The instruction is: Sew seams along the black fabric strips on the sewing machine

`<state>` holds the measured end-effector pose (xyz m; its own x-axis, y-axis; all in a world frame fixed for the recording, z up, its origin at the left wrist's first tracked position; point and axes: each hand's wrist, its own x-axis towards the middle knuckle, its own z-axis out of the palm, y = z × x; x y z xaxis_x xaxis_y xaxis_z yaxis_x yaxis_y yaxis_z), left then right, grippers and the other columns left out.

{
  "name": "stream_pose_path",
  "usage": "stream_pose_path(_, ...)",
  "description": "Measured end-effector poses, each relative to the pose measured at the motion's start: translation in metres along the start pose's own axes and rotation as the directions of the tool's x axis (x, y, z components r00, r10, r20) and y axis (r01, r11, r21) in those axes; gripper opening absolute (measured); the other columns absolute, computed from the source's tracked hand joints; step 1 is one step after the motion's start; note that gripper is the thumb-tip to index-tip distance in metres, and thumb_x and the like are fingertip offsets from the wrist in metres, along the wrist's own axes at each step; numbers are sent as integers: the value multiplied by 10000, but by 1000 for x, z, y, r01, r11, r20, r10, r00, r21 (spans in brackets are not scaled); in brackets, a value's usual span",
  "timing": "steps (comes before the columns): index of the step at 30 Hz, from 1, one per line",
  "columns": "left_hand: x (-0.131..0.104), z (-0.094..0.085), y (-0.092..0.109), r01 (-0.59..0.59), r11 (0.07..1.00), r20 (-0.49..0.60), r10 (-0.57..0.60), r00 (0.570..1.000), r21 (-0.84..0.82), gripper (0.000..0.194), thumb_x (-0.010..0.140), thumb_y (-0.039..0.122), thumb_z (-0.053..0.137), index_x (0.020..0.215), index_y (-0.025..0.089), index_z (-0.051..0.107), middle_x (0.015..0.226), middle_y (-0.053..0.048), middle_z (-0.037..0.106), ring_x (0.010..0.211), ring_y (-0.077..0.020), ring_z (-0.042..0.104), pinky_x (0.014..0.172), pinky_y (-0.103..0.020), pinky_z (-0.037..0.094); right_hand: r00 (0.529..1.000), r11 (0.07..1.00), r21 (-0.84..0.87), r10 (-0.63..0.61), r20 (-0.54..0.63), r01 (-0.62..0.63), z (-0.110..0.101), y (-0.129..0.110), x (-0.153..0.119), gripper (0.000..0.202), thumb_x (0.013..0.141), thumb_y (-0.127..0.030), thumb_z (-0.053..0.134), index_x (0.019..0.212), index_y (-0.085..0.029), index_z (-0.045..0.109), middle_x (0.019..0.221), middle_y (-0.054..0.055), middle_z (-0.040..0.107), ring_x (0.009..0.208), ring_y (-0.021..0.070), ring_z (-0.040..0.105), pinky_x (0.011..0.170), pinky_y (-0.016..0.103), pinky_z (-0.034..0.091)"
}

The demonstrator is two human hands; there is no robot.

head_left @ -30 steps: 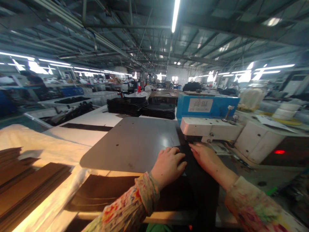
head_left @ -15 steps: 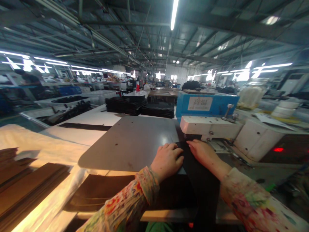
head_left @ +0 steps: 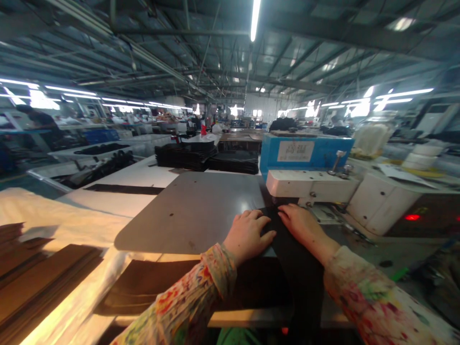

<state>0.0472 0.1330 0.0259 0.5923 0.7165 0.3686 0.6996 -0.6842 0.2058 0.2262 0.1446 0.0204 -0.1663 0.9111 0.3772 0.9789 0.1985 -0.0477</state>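
Note:
A strip of black fabric runs from under the head of a sewing machine down over the table's front edge. My left hand lies on the strip's left side and the metal plate, palm down, thumb apart and fingers loosely bent. On the strip's right edge rests my right hand, its fingers stretched toward the machine head. Neither hand is wrapped around the fabric. The needle area is hidden. Beneath my left forearm lies a flat stack of dark pieces.
A grey metal plate covers the table left of the machine. Behind it are black stacks and a blue box. Brown pieces are piled at left. White thread cones stand at right. A person is far left.
The view has shifted slightly. My left thumb sits a little farther out from the fingers. Both hands stay on the black strip, almost in place.

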Motion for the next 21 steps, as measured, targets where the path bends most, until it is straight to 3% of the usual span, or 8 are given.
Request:
stream_pose_path(13,0,4,-1,5,1000,-18,-4,1000,20,343,825,458,431,1079,257,545,1117,-32,529,1019,-227,468,845,-391,397,999,999,11,33,17,-34,-1,0,1,266,854,-218,396,1007,-150,602,953,72,627,836,186,585,721,260,424)
stream_pose_path(21,-7,-2,1,-33,999,23,34,999,-39,332,814,462,459,1064,264,548,1087,-29,522,1003,-215,460,847,-369,386,990,977,174,110,84,-123,-6,-1,-8,277,820,-224,447,1038,-133,593,963,98,644,877,202,584,767,286,423)
